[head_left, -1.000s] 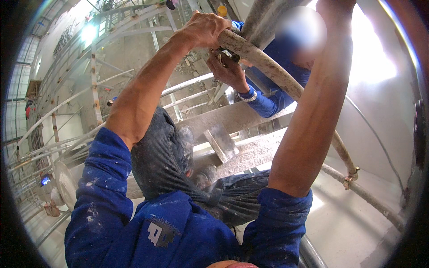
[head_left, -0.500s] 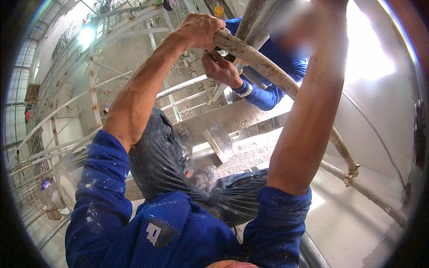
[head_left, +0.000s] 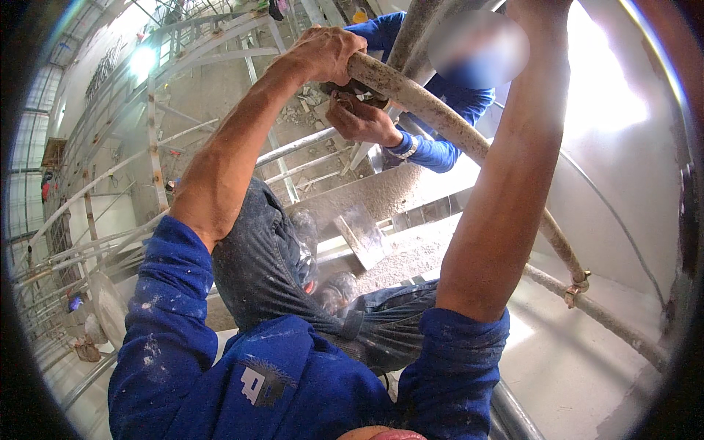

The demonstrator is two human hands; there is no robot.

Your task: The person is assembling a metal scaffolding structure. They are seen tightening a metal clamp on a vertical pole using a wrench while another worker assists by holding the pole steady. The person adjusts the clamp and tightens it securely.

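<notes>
My left hand is closed round the upper left end of a speckled, dirt-crusted scaffold pipe, its fingers partly hidden behind the pipe. From there the pipe slants down to the right and passes behind my right forearm. My right arm is raised to the top edge, where only the base of my right hand shows; its fingers are cut off. Just below the pipe's end, a co-worker's hand pinches at a dark metal fitting, possibly a clamp, mostly hidden.
The co-worker in a blue sleeve is beyond the pipe, beside thick upright tubes. A flat plastering tool lies on dusty boards near my feet. A coupler joins pipes at the right. Scaffold frames fill the left.
The co-worker's head has shifted lower and the hand below the pipe's end has moved slightly left. The pipe's end has dipped a little; my hands hold nearly the same places.
</notes>
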